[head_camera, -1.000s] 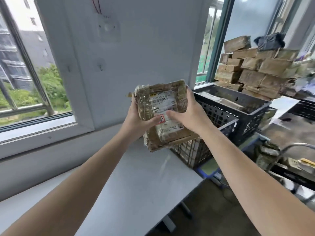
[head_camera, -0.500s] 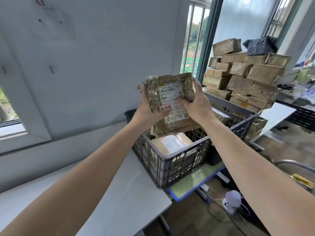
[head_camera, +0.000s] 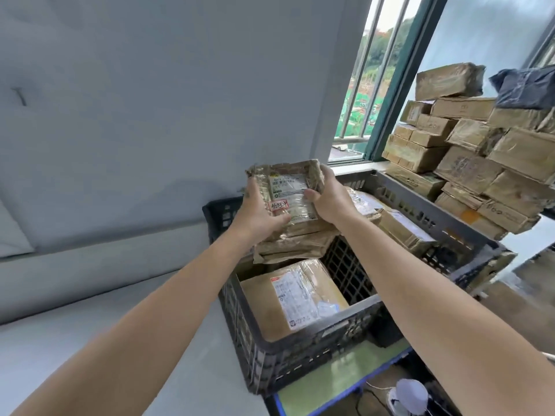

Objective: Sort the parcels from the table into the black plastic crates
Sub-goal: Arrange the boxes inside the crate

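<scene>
both hands, left (head_camera: 259, 213) and right (head_camera: 326, 202), grip my parcel (head_camera: 288, 190) above the near crate (head_camera: 300, 352); i'd lower it flat onto the box (head_camera: 292, 298) inside.

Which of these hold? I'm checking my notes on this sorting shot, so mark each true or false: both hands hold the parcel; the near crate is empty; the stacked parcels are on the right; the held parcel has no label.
1. Both hands hold the parcel: true, left hand and right hand.
2. The near crate is empty: false, a labelled box lies inside.
3. Stacked parcels are on the right: true.
4. The held parcel has no label: false, a white label shows.
</scene>
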The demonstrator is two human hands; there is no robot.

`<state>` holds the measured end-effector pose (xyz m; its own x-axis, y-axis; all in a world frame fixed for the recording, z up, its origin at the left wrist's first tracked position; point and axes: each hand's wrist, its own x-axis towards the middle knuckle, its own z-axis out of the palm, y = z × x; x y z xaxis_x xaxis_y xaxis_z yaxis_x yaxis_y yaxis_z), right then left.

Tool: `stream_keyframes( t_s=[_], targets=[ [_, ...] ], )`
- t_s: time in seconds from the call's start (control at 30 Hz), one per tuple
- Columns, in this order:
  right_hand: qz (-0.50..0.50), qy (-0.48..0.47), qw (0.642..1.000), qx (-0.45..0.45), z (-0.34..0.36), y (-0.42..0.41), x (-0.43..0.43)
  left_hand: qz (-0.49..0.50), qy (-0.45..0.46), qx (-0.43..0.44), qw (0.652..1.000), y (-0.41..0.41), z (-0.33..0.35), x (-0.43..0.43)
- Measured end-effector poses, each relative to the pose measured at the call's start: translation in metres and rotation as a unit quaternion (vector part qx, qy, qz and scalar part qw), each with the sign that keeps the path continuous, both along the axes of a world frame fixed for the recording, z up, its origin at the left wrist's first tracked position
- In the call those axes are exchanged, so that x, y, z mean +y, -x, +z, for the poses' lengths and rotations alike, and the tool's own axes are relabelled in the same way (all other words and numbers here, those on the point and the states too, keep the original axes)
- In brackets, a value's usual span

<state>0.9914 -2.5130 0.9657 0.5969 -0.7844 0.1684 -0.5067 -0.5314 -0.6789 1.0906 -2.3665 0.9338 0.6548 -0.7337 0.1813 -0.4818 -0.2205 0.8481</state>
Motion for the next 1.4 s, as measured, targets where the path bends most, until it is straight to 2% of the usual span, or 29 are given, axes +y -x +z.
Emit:
stream_keyframes(
  t_s=[0.17, 0.27, 0.43, 0.53, 0.67, 0.87, 1.03, 1.23, 1.4],
  targets=[
    [0.042, -0.013, 0.998, 0.039, -0.018, -0.046, -0.030, 0.042, -0.087, -0.057, 0.994, -0.020, -0.016, -0.014],
    [0.085, -0.003, 0.995, 0.061, -0.028, -0.071, -0.045, 0.072, -0.108, -0.089, 0.987, -0.024, -0.024, -0.019],
    [0.167, -0.025, 0.979, 0.116, -0.043, -0.108, -0.053, 0.111, -0.154, -0.089, 0.978, -0.033, -0.029, -0.022],
    [0.214, 0.002, 0.964, 0.158, -0.051, -0.126, -0.050, 0.146, -0.218, -0.119, 0.958, -0.037, -0.034, -0.020],
    [0.225, 0.024, 0.961, 0.160, -0.065, -0.132, -0.057, 0.169, -0.319, -0.177, 0.916, -0.039, -0.045, -0.028],
    [0.220, 0.031, 0.955, 0.194, -0.069, -0.135, -0.075, 0.130, -0.370, -0.160, 0.906, -0.044, -0.066, -0.043],
    [0.277, -0.068, 0.946, 0.153, -0.078, -0.133, -0.055, 0.125, -0.381, -0.148, 0.904, -0.052, -0.082, -0.027],
    [0.290, -0.096, 0.926, 0.222, -0.074, -0.126, -0.059, 0.107, -0.360, -0.112, 0.920, -0.052, -0.091, -0.031],
    [0.240, -0.147, 0.930, 0.237, -0.090, -0.117, -0.043, 0.092, -0.380, -0.102, 0.915, -0.055, -0.104, -0.033]
  ],
)
